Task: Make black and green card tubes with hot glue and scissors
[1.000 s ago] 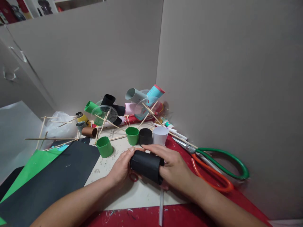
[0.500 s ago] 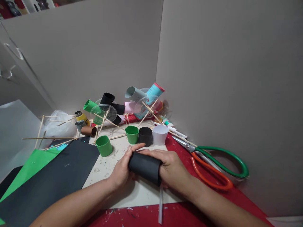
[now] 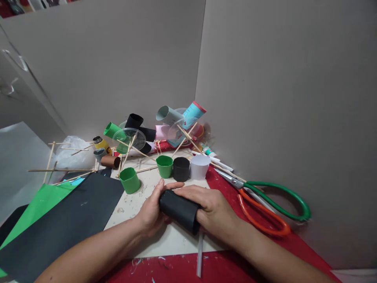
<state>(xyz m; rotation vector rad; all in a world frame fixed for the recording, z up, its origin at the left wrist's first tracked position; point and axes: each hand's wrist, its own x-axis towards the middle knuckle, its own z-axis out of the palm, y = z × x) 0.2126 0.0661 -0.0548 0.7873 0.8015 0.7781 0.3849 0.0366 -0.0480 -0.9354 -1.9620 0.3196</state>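
A black paper roll (image 3: 179,210) lies sideways between both my hands, just above a pale board (image 3: 171,241). My left hand (image 3: 151,210) cups its left end, with fingers curled over the top. My right hand (image 3: 213,210) wraps its right end, thumb reaching along the top. Behind the roll stand three short paper rings in a row: a green ring (image 3: 164,165), a black ring (image 3: 181,168) and a white ring (image 3: 199,166). Another green ring (image 3: 129,180) stands apart to the left.
Large scissors (image 3: 265,204) with orange and green handles lie at the right on red paper. Black paper (image 3: 67,224) and green paper (image 3: 38,204) sheets lie at the left. Paper tubes, wooden sticks (image 3: 61,171) and a clear lid (image 3: 129,139) pile in the cardboard corner.
The black roll has become tighter and narrower between my hands, and it tilts down more to the right. The view has shifted slightly.
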